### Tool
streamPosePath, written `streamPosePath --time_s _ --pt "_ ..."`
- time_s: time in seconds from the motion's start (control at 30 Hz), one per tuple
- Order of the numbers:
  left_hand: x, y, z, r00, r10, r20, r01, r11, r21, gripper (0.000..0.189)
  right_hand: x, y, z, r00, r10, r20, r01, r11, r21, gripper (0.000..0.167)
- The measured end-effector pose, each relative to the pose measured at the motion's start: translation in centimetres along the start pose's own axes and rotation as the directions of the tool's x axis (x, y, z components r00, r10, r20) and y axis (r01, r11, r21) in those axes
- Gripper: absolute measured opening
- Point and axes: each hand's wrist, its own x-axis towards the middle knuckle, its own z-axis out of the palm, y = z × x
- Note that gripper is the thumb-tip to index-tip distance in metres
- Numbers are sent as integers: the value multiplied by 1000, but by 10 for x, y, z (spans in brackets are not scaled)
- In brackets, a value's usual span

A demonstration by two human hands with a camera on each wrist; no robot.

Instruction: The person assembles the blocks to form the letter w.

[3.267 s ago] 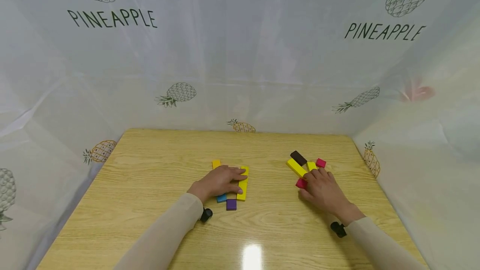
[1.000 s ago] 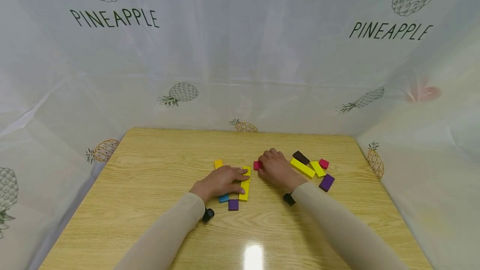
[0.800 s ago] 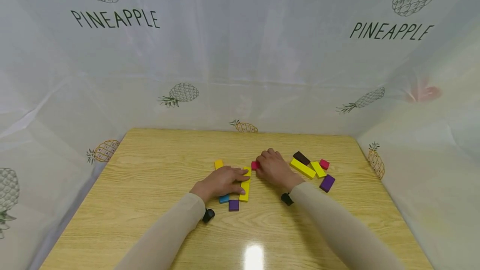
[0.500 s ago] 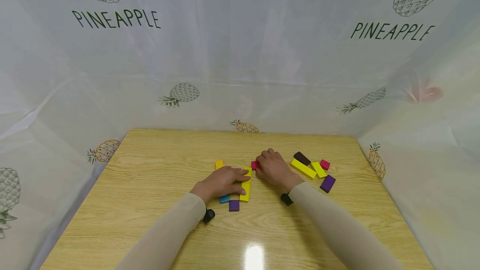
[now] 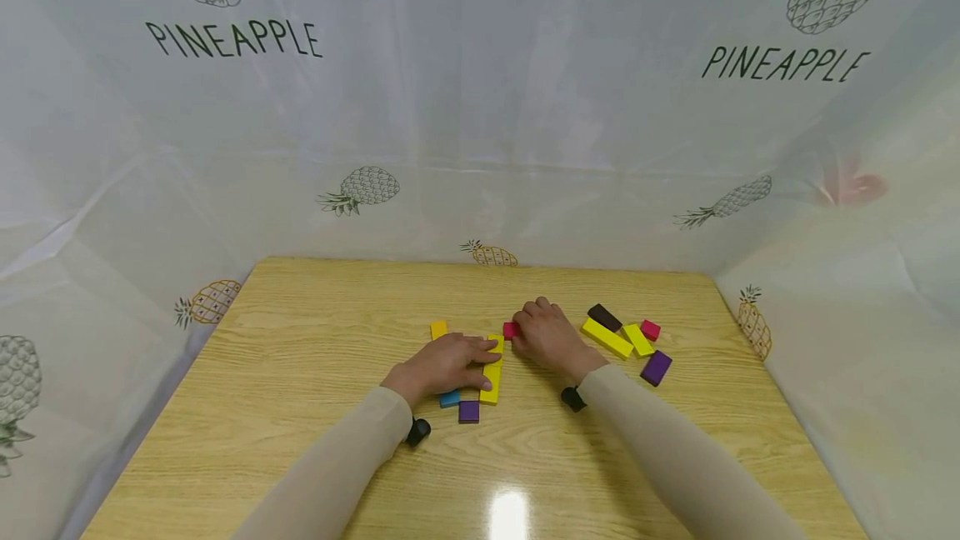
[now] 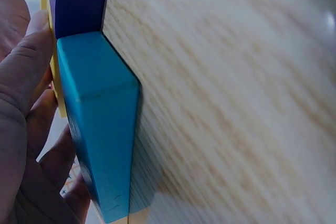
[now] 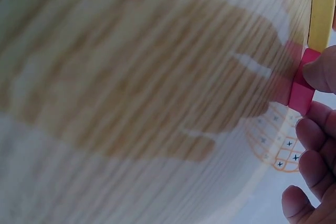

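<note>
Pink block (image 5: 509,331) juts left from the right hand (image 5: 550,337) pinching it; left hand (image 5: 446,362), spread, touches yellow blocks (image 5: 492,375).

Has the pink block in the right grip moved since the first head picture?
Yes: judged against the table, the pink block in the right grip has moved left and slightly toward the back edge.

Left of the red block (image 5: 511,331), the left hand (image 5: 447,362) lies palm down, fingers spread. At its right, the right hand (image 5: 549,336) pinches it between thumb and, apparently, forefinger. Both arms (image 5: 330,465) slant towards it.
</note>
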Motion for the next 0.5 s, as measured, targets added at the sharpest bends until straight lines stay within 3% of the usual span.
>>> streamPosePath --time_s 0.5 --pt "-2 3 -3 1000 5 -2 -5 1000 -11 58 0 1 5 1000 3 -12 -4 1000 -5 23"
